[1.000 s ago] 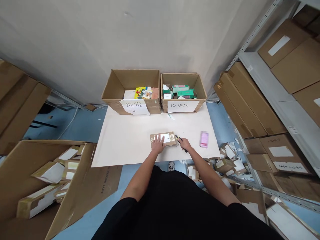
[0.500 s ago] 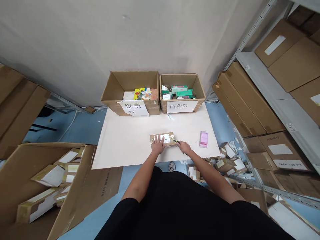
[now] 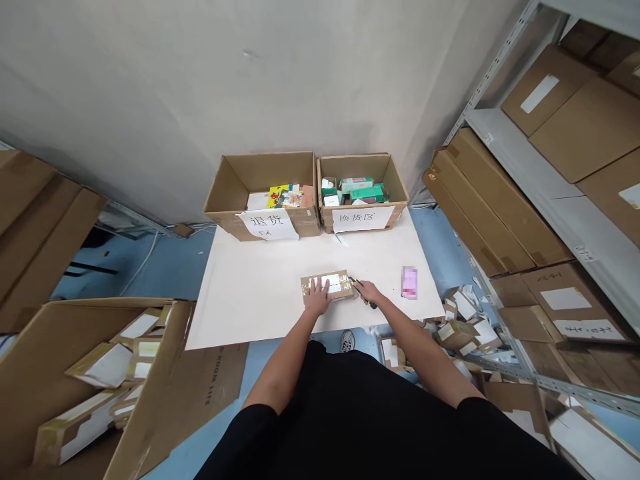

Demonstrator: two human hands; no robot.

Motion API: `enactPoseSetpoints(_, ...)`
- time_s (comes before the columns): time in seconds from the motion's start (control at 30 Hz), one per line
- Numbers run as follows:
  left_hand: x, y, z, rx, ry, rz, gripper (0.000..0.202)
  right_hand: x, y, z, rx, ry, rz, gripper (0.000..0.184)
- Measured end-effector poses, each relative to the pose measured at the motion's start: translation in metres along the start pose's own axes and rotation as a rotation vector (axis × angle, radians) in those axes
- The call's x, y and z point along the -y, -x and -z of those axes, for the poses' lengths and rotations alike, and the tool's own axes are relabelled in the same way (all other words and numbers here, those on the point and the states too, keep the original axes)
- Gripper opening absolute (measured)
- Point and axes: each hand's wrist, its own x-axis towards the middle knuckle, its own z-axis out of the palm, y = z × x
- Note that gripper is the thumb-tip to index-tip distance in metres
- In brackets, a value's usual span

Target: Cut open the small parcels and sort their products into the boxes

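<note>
A small taped cardboard parcel (image 3: pixel 341 285) with a white label lies near the front of the white table (image 3: pixel 240 293). My left hand (image 3: pixel 317 297) rests on its left part, fingers spread over the label. In my right hand (image 3: pixel 367 292), just past the parcel's right end, is a black and yellow utility knife (image 3: pixel 373 305), its front pointing up and left toward the parcel. The fingers are wrapped round the knife. Whether its blade touches the cardboard is too small to tell. To the right lies a pink item (image 3: pixel 409 282), blurred by pixels.
Two open cartons with Chinese signs stand at the table's back: the left one (image 3: pixel 300 223) holds packs, the right one (image 3: pixel 327 219) green and white boxes. A big carton (image 3: pixel 170 387) of parcels stands at left. Shelving (image 3: pixel 520 140) with boxes lines the right; parcels (image 3: pixel 457 333) lie below.
My right hand has drawn the knife slightly away from the parcel's right end, and more of the knife shows. My left hand stays on the parcel. The view has shifted a little.
</note>
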Motion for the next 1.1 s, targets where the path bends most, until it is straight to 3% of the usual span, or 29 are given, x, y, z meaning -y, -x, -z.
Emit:
enactPoseSetpoints(0.2, 0.001, 0.003, 0.001, -0.013, -0.011, -0.004, 0.077, -0.027, 0.017, 0.017, 0.175, -0.037, 0.0, 0.038)
enactPoseSetpoints(0.33, 0.002, 0.002, 0.004, -0.004, -0.023, -0.006, 0.076, -0.022, 0.01, 0.022, 0.081, -0.087, 0.024, 0.038)
enactPoseSetpoints(0.53, 0.003, 0.003, 0.005, -0.003, -0.031, -0.004, 0.077, 0.0, -0.009, 0.005, 0.039, -0.102, 0.057, 0.039)
enactPoseSetpoints(0.77, 0.005, 0.0, 0.002, 0.016, -0.037, -0.008, 0.078, -0.014, -0.01, -0.001, 0.013, -0.168, 0.079, 0.045)
enactPoseSetpoints(0.93, 0.006, 0.0, -0.001, 0.0, -0.025, -0.009, 0.079, -0.014, -0.014, 0.0, 0.066, -0.133, 0.076, 0.047)
enactPoseSetpoints(1.1, 0.005, 0.0, 0.0, 0.0, -0.021, -0.006, 0.078, -0.025, 0.001, -0.002, 0.097, -0.086, 0.078, 0.048)
